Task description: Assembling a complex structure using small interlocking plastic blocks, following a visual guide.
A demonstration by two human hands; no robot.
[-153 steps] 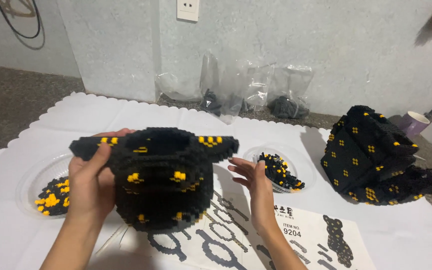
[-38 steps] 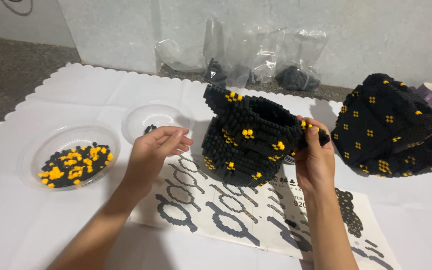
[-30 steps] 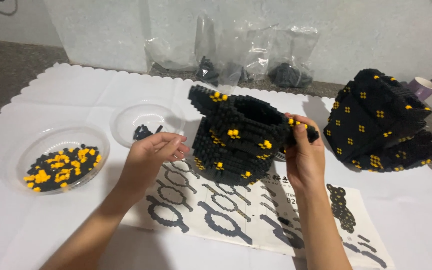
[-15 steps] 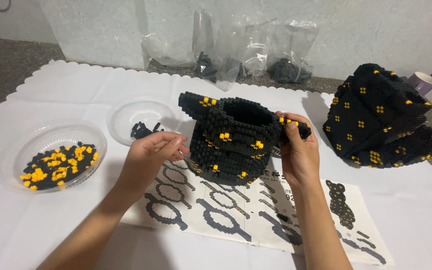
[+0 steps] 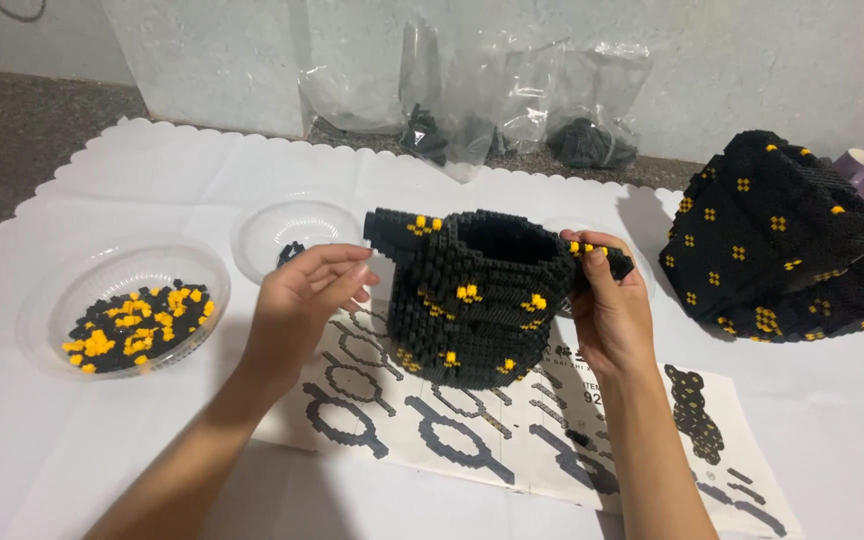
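Clear bags (image 5: 512, 110) behind; printed sheet (image 5: 512, 440), seemingly diagrams, under block model (image 5: 477, 295).

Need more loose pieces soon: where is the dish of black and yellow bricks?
Head view, far left on the white cloth: the clear dish of bricks, left of the left hand and the emptier dish.

A hollow black-and-yellow brick model (image 5: 477, 300) stands on a printed instruction sheet (image 5: 512, 430) in the middle of a white scalloped cloth (image 5: 152, 165). Left of it sit a small clear plastic dish (image 5: 292, 235) and, farther left, a larger clear bowl of loose bricks (image 5: 122, 310). A second bulky brick model (image 5: 777, 240) stands to the right, with a purple mug (image 5: 862, 170) behind it. Clear plastic bags (image 5: 482, 100) lie behind, against the wall.
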